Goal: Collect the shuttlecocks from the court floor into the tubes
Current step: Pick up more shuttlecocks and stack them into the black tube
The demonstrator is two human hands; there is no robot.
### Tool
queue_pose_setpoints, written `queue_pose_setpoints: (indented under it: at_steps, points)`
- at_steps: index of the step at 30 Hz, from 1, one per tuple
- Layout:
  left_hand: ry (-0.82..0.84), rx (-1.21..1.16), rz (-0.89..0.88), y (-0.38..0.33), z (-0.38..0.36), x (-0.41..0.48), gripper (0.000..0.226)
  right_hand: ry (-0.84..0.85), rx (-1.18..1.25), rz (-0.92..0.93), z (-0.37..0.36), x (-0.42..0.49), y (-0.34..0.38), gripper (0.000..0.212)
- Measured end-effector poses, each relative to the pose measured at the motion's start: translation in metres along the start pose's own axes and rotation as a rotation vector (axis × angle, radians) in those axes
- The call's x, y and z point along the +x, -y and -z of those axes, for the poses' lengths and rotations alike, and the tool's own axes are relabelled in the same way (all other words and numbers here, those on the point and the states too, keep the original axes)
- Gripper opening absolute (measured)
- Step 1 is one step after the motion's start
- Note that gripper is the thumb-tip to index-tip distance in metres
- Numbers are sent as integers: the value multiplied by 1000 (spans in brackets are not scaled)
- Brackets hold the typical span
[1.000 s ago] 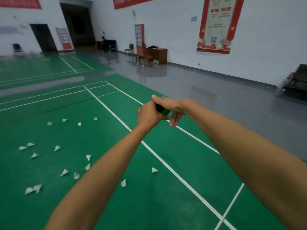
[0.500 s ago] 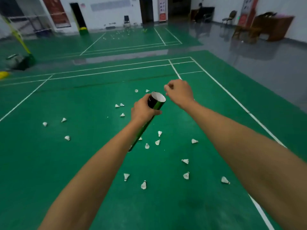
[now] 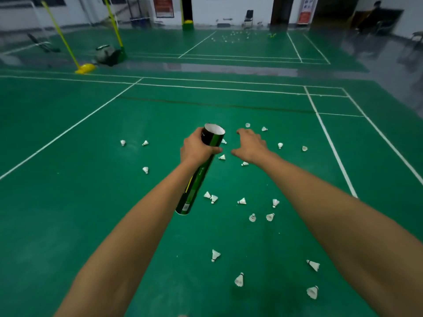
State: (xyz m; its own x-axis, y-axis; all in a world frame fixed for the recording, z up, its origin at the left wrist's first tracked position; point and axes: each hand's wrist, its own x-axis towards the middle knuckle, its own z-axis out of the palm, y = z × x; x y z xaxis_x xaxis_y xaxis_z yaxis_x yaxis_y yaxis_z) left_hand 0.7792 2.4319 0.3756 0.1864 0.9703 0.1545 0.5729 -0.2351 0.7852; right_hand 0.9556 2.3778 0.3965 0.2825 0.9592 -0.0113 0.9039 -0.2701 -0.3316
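Note:
My left hand (image 3: pixel 197 148) grips a long black and green tube (image 3: pixel 198 177) near its top, with the uncapped mouth facing away from me and its white inside showing. My right hand (image 3: pixel 250 145) hovers just right of the tube mouth, fingers spread, holding nothing. Several white shuttlecocks lie scattered on the green court floor: one (image 3: pixel 215 255) below the tube, one (image 3: pixel 239 280) nearer me, a pair (image 3: pixel 211 197) beside the tube's lower end, and others (image 3: pixel 145 169) out to the left.
White court lines (image 3: pixel 333 152) run past on the right and left. Yellow net posts (image 3: pixel 84 68) and a dark bag (image 3: pixel 107 56) stand at the far left. More shuttlecocks (image 3: pixel 231 37) lie on the far court. A chair (image 3: pixel 249 17) stands by the back wall.
The view has swung left and down onto the scattered shuttlecocks. My right hand has left the tube mouth and spread its fingers. The left hand still holds the tube.

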Motion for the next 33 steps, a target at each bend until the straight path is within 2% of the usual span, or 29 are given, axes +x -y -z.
queue_pose_setpoints:
  at_steps: [4,15,24,33]
  points:
    - [-24,1,14,60,68,75,70,25,41,5,-24,76,97,74]
    - [-131,86,98,196,240,247,69,83,45,232,-87,245,336,82]
    - [-184,82,105,332,358,412,72,98,51,348,-152,434,515,83]
    - [-275,80,69,469,505,560,74,113,42,449,-218,587,732,81]
